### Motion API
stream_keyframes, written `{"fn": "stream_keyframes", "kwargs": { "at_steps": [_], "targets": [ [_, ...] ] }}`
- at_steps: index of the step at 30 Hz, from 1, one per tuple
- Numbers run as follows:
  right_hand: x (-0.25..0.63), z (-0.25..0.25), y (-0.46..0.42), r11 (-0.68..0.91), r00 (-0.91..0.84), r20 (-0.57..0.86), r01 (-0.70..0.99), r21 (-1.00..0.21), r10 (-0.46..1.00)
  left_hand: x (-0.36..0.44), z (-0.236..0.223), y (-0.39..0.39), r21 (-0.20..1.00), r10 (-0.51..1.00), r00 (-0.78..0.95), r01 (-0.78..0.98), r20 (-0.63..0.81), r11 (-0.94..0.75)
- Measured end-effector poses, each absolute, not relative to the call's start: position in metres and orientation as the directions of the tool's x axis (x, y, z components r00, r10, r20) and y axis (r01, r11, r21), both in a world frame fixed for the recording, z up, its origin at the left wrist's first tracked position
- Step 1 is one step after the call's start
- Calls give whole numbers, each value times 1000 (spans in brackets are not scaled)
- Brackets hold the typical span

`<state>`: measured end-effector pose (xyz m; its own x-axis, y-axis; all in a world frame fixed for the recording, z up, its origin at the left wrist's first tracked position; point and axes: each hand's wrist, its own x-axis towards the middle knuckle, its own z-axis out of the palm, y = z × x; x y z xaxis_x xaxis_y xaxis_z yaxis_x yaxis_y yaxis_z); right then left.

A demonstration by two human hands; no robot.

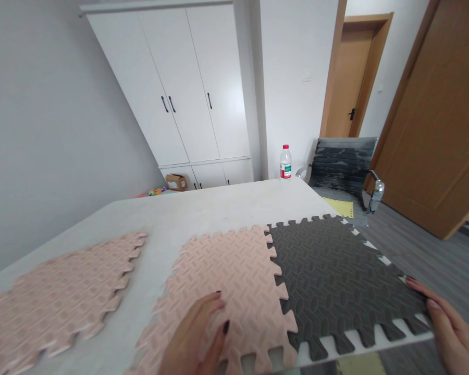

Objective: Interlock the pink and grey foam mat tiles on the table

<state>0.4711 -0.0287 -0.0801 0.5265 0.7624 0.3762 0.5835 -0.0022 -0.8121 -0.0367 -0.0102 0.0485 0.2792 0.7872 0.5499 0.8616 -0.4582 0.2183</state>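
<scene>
A pink foam puzzle mat [234, 271] lies on the white table [203, 208], interlocked along its right edge with a dark grey foam mat [336, 276]. My left hand [197, 336] rests flat on the pink mat's near part, fingers stretched out. My right hand [449, 325] touches the grey mat's right near corner, which overhangs the table edge; its fingers lie extended along the edge. A separate stack of pink mats [58, 297] lies at the table's left.
A plastic water bottle [285, 162] stands at the table's far edge. A grey office chair [342, 169] with a yellow mat piece on its seat stands right of the table. White wardrobe, cardboard box and wooden doors lie beyond.
</scene>
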Motion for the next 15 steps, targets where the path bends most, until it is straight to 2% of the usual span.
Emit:
{"fn": "stream_keyframes", "kwargs": {
  "at_steps": [2, 5, 8, 15],
  "targets": [
    [466, -75, -30, -26, 536, 363, 586, -810, 762, 3, 47, -1, 129, 709, 444, 792, 547, -596],
    [460, -69, -33, -41, 537, 355, 590, -806, 765, 49, 40, 8, 68, 699, 562, 756, 443, -651],
    [458, -67, -33, -33, 539, 367, 594, -804, 758, 72, 27, 11, 70, 742, 559, 779, 370, -623],
    [454, -66, -31, -28, 548, 374, 589, -808, 748, 74, 6, 12, 37, 749, 522, 810, 408, -585]
  ]
}}
